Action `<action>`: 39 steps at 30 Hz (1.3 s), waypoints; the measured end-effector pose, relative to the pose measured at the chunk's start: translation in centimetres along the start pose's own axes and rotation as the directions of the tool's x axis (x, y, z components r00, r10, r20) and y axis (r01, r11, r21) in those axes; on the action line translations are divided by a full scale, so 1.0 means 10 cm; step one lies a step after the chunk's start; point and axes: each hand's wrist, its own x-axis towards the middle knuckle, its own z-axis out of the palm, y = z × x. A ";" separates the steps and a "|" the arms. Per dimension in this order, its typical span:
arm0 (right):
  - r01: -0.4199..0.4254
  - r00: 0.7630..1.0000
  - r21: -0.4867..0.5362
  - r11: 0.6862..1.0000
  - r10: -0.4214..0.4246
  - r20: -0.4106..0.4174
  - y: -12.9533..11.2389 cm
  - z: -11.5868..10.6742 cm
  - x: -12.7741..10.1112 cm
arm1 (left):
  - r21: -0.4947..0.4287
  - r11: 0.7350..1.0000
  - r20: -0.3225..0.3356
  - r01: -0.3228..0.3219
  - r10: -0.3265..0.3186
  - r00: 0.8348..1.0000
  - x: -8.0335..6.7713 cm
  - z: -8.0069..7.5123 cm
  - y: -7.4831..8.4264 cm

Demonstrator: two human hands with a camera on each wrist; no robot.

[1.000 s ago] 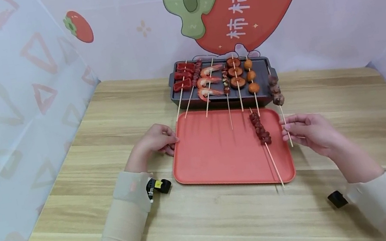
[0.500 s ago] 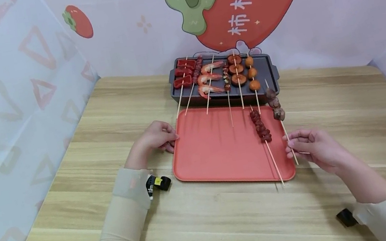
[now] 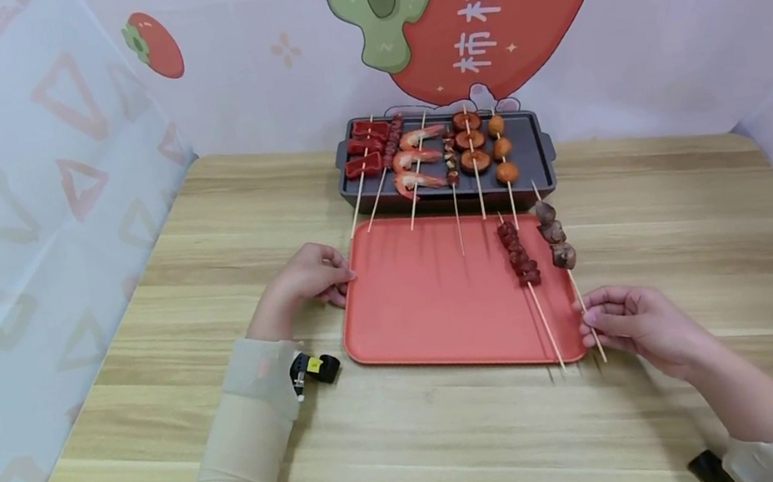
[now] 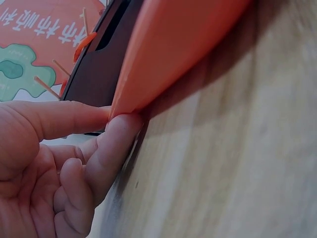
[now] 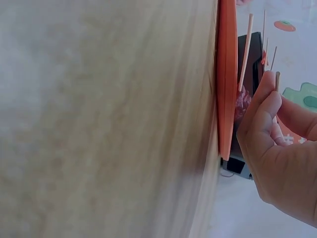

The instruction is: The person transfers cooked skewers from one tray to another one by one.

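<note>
An orange tray (image 3: 444, 316) lies mid-table in front of a dark grill pan (image 3: 531, 146). My left hand (image 3: 342, 282) grips the tray's left rim; the left wrist view shows thumb and finger (image 4: 119, 129) pinching the tray (image 4: 173, 49) at its corner. My right hand (image 3: 589, 320) pinches the stick of a dark meat skewer (image 3: 552, 233), whose chunks lie at the tray's right edge. In the right wrist view the right hand (image 5: 271, 94) holds the stick beside the tray's rim (image 5: 226, 74). A reddish meat skewer (image 3: 519, 255) lies on the tray just left of it.
Several skewers of red pepper (image 3: 361, 152), shrimp (image 3: 415, 159), mushrooms (image 3: 471, 141) and brown balls (image 3: 501, 149) lie across the grill pan, sticks reaching over the tray. Printed backdrop panels close in the table at the left, back and right. Small black wrist cameras (image 3: 317, 367) sit by both wrists.
My right hand has drawn the dark meat skewer off the grill pan's right end toward me, down onto the tray's right edge. The left hand has stayed on the tray's rim.
</note>
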 end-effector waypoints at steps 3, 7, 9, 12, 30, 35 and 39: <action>-0.011 1.000 -0.023 1.000 0.011 0.006 0.01 0.01 -0.02 | -0.014 1.000 0.005 -0.003 0.003 1.000 0.00 0.01 0.00; -0.031 0.999 -0.076 0.997 0.031 0.010 -0.01 0.01 -0.05 | -0.023 1.000 0.003 -0.003 0.003 1.000 -0.01 0.01 0.00; -0.036 0.999 -0.091 0.995 0.038 0.019 -0.02 0.00 -0.06 | -0.022 1.000 0.003 -0.004 0.004 1.000 -0.01 0.01 0.00; -0.032 0.998 -0.095 0.995 0.036 0.043 -0.01 -0.02 -0.08 | -0.023 1.000 0.001 -0.005 0.005 1.000 0.00 0.00 0.00; -0.096 0.987 -0.062 0.993 0.103 0.121 0.01 -0.16 -0.05 | -0.021 1.000 0.011 -0.007 0.007 1.000 0.02 0.00 -0.04; -0.119 0.988 -0.082 0.990 0.126 0.087 0.02 -0.15 -0.02 | -0.024 1.000 0.013 -0.010 0.011 1.000 0.02 0.00 -0.04; -0.116 0.990 -0.107 0.988 0.124 0.070 0.01 -0.13 0.01 | -0.019 1.000 0.013 -0.012 0.013 1.000 0.01 -0.01 -0.02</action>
